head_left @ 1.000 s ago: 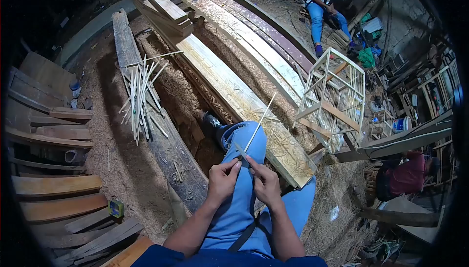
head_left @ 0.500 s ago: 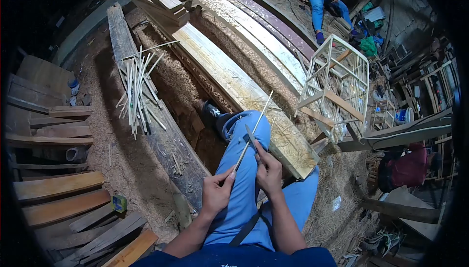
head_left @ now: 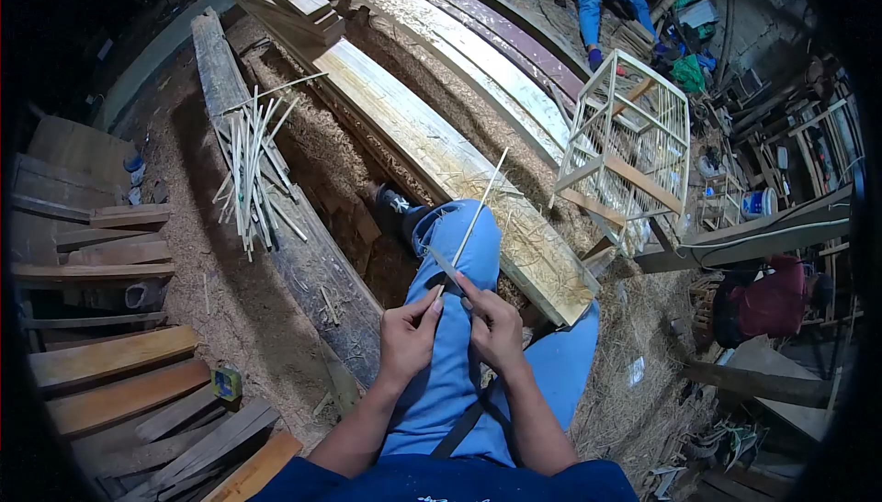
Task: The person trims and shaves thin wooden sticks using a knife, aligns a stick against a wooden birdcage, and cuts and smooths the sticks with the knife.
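Observation:
A thin bamboo stick [head_left: 481, 205] slants up and away across my raised knee. My left hand [head_left: 409, 335] pinches its lower end between thumb and fingers. In my right hand [head_left: 494, 326] is a knife; its blade [head_left: 443, 263] points up and left and lies against the stick, just above my left fingertips. The knife's handle is mostly hidden inside my right fist. To the left, a pile of similar sticks [head_left: 250, 171] rests on a weathered plank [head_left: 317, 277].
Beyond my knee runs a long pale beam [head_left: 395, 107] strewn with shavings. A wooden stick cage [head_left: 634, 148] stands right of it. A person in jeans [head_left: 593, 6] sits at the back right. Several cut boards [head_left: 119, 355] lie at left, near a yellow tape measure [head_left: 225, 383].
My right hand and the knife have moved down and left along the stick, close to my left hand. The view has shifted slightly.

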`<state>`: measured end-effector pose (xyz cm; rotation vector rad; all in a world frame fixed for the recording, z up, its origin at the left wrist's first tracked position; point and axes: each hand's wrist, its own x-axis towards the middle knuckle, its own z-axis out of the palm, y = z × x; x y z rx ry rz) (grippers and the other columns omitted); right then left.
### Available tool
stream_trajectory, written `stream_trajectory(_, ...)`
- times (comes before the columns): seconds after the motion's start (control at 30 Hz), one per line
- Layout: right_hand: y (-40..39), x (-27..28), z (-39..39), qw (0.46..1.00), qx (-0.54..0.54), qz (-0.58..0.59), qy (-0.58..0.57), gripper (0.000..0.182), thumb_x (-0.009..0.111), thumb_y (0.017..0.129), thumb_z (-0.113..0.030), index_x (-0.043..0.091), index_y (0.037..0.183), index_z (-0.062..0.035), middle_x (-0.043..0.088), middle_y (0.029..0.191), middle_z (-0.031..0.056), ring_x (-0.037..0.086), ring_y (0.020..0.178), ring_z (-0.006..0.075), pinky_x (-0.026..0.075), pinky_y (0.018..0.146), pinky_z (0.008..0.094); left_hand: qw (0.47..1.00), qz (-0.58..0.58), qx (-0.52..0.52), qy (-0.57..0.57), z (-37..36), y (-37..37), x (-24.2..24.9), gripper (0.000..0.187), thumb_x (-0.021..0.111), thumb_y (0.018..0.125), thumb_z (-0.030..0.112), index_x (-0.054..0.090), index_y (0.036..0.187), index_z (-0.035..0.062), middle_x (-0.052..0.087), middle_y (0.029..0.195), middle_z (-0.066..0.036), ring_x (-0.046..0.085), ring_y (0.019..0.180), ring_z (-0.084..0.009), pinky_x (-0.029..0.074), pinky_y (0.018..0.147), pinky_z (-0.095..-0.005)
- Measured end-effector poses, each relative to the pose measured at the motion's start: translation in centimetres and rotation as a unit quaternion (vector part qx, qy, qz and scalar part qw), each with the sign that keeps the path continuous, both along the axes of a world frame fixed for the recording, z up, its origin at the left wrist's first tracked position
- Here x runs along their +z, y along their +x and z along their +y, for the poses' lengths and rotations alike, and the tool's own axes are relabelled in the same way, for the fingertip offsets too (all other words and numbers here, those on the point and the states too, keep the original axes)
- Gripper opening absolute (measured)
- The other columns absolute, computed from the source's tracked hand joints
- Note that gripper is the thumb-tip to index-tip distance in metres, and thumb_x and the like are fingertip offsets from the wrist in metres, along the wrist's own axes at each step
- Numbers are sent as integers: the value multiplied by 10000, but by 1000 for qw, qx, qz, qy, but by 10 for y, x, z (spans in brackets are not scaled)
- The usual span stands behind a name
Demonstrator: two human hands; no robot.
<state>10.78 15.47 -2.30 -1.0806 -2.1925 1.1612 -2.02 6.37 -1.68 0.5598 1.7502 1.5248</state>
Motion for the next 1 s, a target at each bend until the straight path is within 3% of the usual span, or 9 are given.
stream_trajectory(0.2, 3, -7, 0, 1000, -22, 0, 20, 621, 592, 819, 9, 601, 1357, -301, 517, 729, 112, 593, 659, 308, 472, 634, 438, 997, 29, -40, -51, -13, 6, 9, 282, 634, 963, 80, 656, 1223, -26, 701, 890, -18, 571, 760, -36, 476, 683, -199)
stream_trajectory(0.27, 3, -9, -2, 999, -21, 4, 28, 636, 585, 805, 19, 604, 1355, -301, 514, 729, 113, 594, 661, 313, 474, 639, 442, 997, 52, -30, -47, -21, 8, -2, 279, 644, 957, 115, 673, 1216, 18, 598, 677, 35, 448, 623, -12, 379, 521, -229)
stream_trajectory(0.43, 3, -16, -3, 997, -52, 5, 57, 606, 591, 820, 15, 613, 1346, -286, 535, 737, 126, 591, 665, 329, 477, 648, 446, 996, 22, -26, -77, -31, 12, 10, 276, 641, 959, 115, 676, 1215, 18, 521, 642, 60, 401, 594, -2, 331, 493, -219)
stream_trajectory(0.5, 0, -20, 12, 991, -117, 17, 60, 524, 596, 868, 36, 620, 1342, -188, 583, 737, 151, 577, 643, 272, 484, 665, 345, 995, 33, -31, -86, -38, 18, 13, 273, 638, 962, 112, 680, 1216, 24, 534, 641, 62, 414, 586, -1, 341, 495, -215)
stream_trajectory(0.63, 3, -22, 30, 992, -63, 89, -64, 416, 585, 969, -66, 572, 1381, -119, 725, 999, 119, 614, 838, 149, 494, 805, 305, 996, -45, -3, -79, -51, 10, 21, 245, 599, 981, 94, 704, 1196, 38, 561, 635, 53, 458, 525, -19, 367, 485, -200)
stream_trajectory(0.67, 6, -21, 30, 985, -48, 103, -130, 434, 587, 984, -105, 528, 1413, -80, 709, 1148, 84, 597, 1018, 115, 461, 927, 283, 992, -76, -19, -95, -48, 7, 26, 250, 587, 988, 99, 700, 1202, 37, 557, 628, 44, 451, 514, -21, 367, 476, -201)
stream_trajectory(0.8, 18, -7, 22, 965, -20, 132, -227, 583, 617, 964, -130, 396, 1501, -82, 510, 1454, 167, 474, 1331, 202, 323, 1118, 312, 984, -125, -56, -109, -37, 1, 43, 311, 557, 1002, 113, 637, 1297, 55, 536, 599, 26, 434, 450, -38, 366, 402, -222)
stream_trajectory(0.93, 26, -1, 15, 985, -21, 113, -128, 644, 624, 953, -103, 342, 1532, -110, 538, 1423, 168, 552, 1238, 195, 388, 1067, 303, 981, -133, -85, -112, -29, -4, 45, 367, 558, 1001, 116, 585, 1365, 91, 527, 592, 20, 421, 414, -49, 367, 367, -234)
stream_trajectory(1.0, 28, 4, 13, 938, -98, 128, -308, 591, 629, 938, -81, 412, 1488, -97, 619, 1288, 142, 629, 1025, 186, 470, 945, 301, 981, -130, -92, -110, -26, -3, 42, 363, 558, 1002, 129, 582, 1360, 77, 526, 595, 18, 410, 399, -48, 353, 358, -231)
